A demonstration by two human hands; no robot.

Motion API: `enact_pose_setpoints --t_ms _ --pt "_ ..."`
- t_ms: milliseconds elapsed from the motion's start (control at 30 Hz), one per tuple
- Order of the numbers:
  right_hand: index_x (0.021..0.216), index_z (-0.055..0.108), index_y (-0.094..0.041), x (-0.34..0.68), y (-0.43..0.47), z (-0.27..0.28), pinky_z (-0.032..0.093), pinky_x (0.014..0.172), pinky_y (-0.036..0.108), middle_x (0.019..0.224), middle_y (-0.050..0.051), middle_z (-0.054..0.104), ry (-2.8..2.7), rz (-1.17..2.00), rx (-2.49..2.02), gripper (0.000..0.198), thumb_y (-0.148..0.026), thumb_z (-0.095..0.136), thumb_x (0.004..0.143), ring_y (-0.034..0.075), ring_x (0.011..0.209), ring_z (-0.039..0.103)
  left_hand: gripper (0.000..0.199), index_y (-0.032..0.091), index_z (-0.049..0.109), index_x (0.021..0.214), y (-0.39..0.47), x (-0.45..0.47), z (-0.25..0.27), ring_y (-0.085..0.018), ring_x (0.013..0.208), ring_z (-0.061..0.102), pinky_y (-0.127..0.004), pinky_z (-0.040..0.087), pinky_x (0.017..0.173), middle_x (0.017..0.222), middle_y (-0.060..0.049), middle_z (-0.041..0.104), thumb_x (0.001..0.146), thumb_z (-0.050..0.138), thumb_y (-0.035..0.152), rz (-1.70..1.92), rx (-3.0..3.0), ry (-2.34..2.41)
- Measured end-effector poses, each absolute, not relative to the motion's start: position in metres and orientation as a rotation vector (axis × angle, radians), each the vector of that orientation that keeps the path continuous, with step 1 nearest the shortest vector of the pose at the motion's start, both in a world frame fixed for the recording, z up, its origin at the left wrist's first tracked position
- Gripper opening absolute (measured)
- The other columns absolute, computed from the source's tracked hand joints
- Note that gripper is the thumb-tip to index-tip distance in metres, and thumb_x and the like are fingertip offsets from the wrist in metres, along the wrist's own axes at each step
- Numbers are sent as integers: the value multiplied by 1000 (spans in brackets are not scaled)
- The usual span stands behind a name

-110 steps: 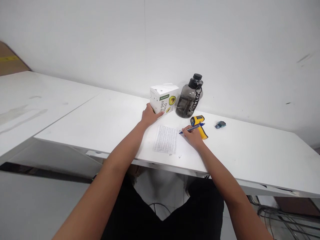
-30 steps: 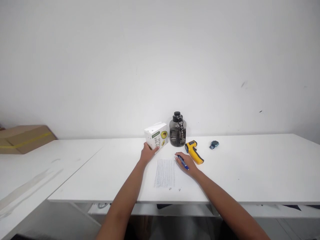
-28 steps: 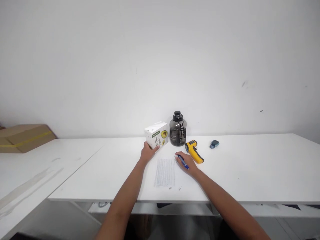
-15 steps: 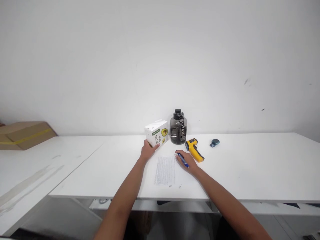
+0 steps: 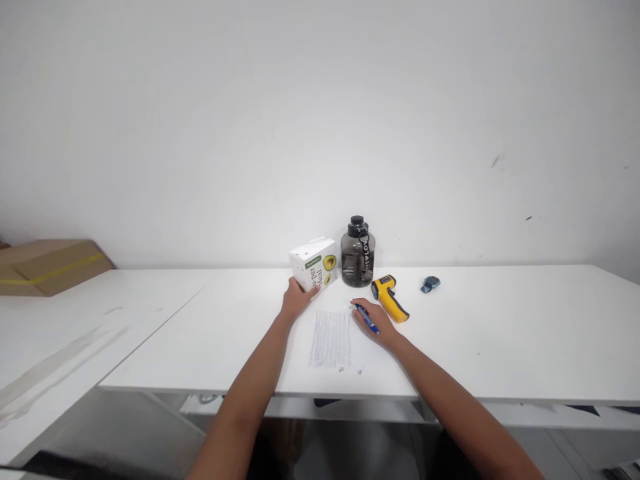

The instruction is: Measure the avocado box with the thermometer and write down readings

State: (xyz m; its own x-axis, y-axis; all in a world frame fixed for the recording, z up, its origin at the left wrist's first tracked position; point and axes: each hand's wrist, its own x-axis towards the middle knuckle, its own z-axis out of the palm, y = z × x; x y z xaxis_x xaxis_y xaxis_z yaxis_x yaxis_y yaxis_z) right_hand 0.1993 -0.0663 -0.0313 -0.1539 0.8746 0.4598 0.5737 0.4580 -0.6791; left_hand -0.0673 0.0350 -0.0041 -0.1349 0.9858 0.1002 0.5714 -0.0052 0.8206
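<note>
My left hand grips the lower part of a white box printed with avocados and green lettering. The box leans slightly, and my fingers hide its lower left corner. A blue pen is held in my right hand, which rests on the table to the right of a patch of blue handwriting. I cannot tell whether the writing is on a sheet or on the tabletop. Just beyond my right hand lies a yellow and black infrared thermometer. A dark translucent water jug stands upright behind, right of the box.
A small teal and black object lies right of the thermometer on the white table. At the far left is a cardboard box with yellow tape. The wall rises behind the table, whose front edge is near my forearms.
The view has shifted very slightly. Both hands keep their hold on the box and the pen, with hardly any visible movement.
</note>
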Motion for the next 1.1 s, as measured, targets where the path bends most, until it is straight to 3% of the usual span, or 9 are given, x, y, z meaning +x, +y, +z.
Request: enact_pose_setpoints --t_ms 367,633,800,1100 --pt "119 71 -24 201 -65 -33 58 81 37 103 9 81 -1823 452 -1213 31 -38 55 97 25 89 77 67 27 40 121 34 -66 -2 -37 127 69 -46 56 97 141 -16 69 80 84 56 1012 1616 1760" --pt "128 74 -29 197 -64 -28 57 75 35 99 3 81 -1747 567 -1433 40 -26 58 91 20 71 70 71 27 40 124 33 -64 -1 -38 130 68 -46 56 99 145 -17 67 78 86 57 1007 1602 1760" --pt "128 76 -28 196 -67 -23 58 80 36 105 4 83 -1785 581 -1458 37 -27 61 94 21 76 71 71 27 41 123 34 -65 -3 -35 129 69 -44 57 96 146 -17 67 78 86 58 1016 1602 1745" --pt "138 72 -29 198 -71 -15 58 83 33 113 1 83 -1863 628 -1503 43 -25 60 97 17 76 70 70 27 40 122 35 -65 -4 -40 129 67 -50 55 98 145 -19 67 77 85 57 1033 1605 1734"
